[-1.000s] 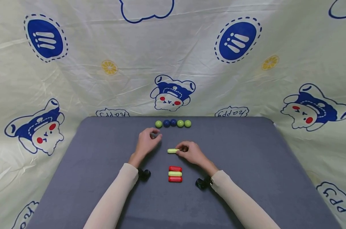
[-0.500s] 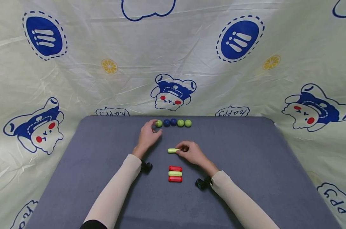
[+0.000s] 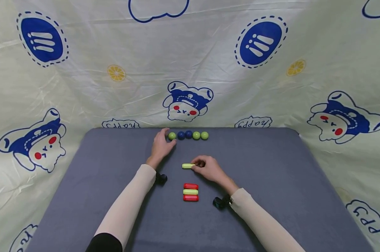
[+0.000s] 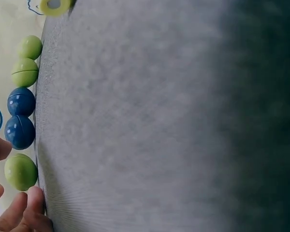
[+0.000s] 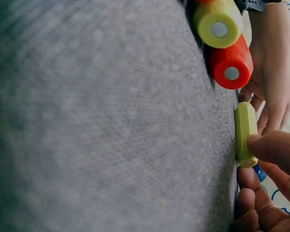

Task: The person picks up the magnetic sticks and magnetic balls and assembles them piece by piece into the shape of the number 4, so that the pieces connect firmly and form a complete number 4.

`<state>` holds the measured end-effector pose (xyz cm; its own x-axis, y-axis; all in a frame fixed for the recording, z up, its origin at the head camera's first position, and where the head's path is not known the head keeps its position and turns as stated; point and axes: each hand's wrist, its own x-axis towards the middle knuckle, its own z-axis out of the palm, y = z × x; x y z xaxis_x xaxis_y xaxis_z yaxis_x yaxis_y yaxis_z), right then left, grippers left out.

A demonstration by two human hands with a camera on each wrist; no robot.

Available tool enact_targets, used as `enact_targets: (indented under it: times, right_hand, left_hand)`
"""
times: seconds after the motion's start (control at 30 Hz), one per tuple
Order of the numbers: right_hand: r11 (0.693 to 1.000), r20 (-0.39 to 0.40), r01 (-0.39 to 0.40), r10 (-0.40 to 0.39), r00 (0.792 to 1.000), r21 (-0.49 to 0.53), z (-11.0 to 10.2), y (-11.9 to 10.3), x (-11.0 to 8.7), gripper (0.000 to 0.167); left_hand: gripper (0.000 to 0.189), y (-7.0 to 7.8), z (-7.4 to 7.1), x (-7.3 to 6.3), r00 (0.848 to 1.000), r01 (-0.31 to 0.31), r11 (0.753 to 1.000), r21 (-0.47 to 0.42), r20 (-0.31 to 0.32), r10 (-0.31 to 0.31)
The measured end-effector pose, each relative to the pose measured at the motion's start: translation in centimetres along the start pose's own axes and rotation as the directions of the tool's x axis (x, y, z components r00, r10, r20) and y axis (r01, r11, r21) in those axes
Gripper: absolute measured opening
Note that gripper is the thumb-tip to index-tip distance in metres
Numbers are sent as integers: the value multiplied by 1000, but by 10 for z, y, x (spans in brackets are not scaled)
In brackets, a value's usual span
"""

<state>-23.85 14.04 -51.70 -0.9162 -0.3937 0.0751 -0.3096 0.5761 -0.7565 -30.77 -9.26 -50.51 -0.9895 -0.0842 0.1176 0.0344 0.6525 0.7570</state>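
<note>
At the far edge of the table, my left hand (image 3: pixel 160 145) has its thumb and fingers spread around the leftmost green ball (image 3: pixel 172 136). In the left wrist view a gap shows between the upper finger and that ball (image 4: pixel 21 172). My right hand (image 3: pixel 210 168) pinches the right end of a yellow-green magnetic stick (image 3: pixel 186 166) lying crosswise mid-table. The right wrist view shows the thumb pressed on this stick (image 5: pixel 245 130). Closer to me, a yellow-green stick (image 3: pixel 190 192) lies side by side between a red stick (image 3: pixel 191 186) and another red stick (image 3: pixel 191 198).
Two blue balls (image 3: pixel 185 134) and two more green balls (image 3: pixel 200 135) continue the row to the right. A grey cloth covers the table (image 3: pixel 256 196). Behind it hangs a printed curtain (image 3: pixel 202 52). Both wrists carry black cameras.
My left hand has moved forward to the leftmost green ball, its fingers now around it. The right hand keeps holding the stick in place. The view has shifted slightly.
</note>
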Motion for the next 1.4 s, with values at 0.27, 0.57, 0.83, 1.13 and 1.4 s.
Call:
enact_targets:
  times: [0.27, 0.57, 0.83, 1.13, 1.4]
  right_hand:
    - [1000, -2, 7, -7, 1000, -4, 0, 0, 0, 11]
    - [1000, 2, 0, 0, 1000, -2, 0, 1, 0, 11]
    - [1000, 8, -7, 7, 1000, 1, 1, 3, 0, 11]
    - [1000, 19, 3, -3, 1000, 6, 1, 2, -1, 11]
    - [1000, 16, -6, 5, 1000, 13, -1, -1, -2, 12]
  left_hand:
    - [53, 0, 2, 5, 999, 41, 998, 57, 27, -42]
    - [39, 2, 3, 4, 998, 56, 995, 86, 19, -58]
    - [39, -1, -5, -7, 1000, 6, 1000, 13, 27, -6]
    - [38, 0, -22, -27, 999, -40, 998, -50, 9, 40]
    - [38, 5, -27, -51, 997, -75, 992, -97, 3, 76]
